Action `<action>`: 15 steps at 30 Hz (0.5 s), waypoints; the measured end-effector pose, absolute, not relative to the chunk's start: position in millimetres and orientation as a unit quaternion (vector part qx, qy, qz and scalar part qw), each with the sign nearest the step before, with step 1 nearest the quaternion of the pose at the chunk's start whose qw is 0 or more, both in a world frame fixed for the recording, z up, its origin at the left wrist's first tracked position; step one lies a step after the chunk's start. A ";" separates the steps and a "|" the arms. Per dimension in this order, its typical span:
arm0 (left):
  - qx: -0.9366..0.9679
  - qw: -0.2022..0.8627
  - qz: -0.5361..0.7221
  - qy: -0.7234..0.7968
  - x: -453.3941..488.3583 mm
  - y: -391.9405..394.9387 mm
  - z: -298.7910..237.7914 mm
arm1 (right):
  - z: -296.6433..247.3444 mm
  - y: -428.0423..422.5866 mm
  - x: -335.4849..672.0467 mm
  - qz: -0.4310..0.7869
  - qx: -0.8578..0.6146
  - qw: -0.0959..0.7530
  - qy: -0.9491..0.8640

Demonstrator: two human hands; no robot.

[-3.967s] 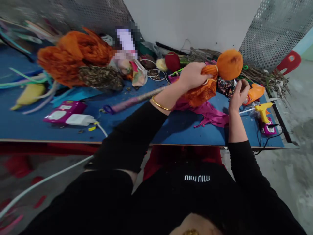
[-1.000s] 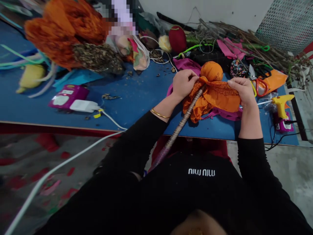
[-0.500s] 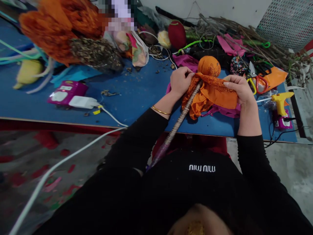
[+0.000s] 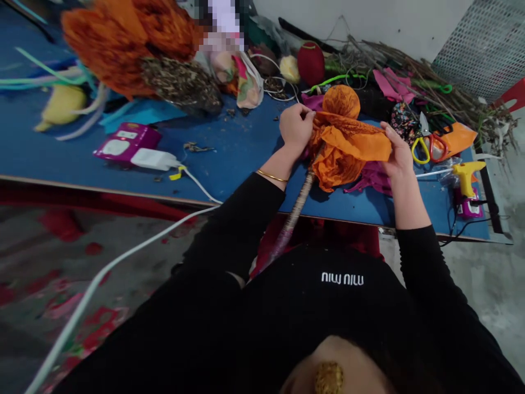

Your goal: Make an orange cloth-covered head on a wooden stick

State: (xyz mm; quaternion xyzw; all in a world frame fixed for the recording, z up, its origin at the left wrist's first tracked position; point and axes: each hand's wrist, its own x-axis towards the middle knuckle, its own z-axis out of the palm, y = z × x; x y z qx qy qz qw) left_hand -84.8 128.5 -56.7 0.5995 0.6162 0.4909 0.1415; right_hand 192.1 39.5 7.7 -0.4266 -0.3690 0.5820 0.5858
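Over the blue table (image 4: 246,148), the left hand (image 4: 296,128) pinches the orange cloth (image 4: 365,146) firmly beside the orange ball (image 4: 341,99). Cloth now hides the wound stick's (image 4: 302,192) upper end, visible 0.5 seconds ago, so the neck seems more enclosed; the right hand (image 4: 398,150), loosely curled, grips the cloth's outer end.

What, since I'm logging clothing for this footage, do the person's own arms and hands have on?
The left sleeve and right sleeve are plain black and stop at the forearm; the right one has a rippled inner edge. A thin gold-coloured bangle circles the left wrist, just past the cuff. The left hand and right hand wear no gloves.
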 end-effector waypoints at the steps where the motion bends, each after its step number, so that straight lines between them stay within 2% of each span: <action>1: 0.607 0.147 0.482 0.614 -87.3 128.1 -57.5 | 7.5 40.7 191.6 0.595 -0.426 0.584 -0.351; 7: 0.685 0.056 0.544 0.481 -72.2 80.4 -29.0 | 22.1 39.7 171.2 0.638 -0.374 0.597 -0.312; 11: 0.801 0.050 0.481 0.354 -36.1 32.3 -1.9 | 29.7 40.6 164.5 0.604 -0.390 0.609 -0.336; 15: 0.828 0.084 0.442 0.335 -9.3 14.6 6.6 | 27.7 36.0 165.1 0.536 -0.428 0.597 -0.416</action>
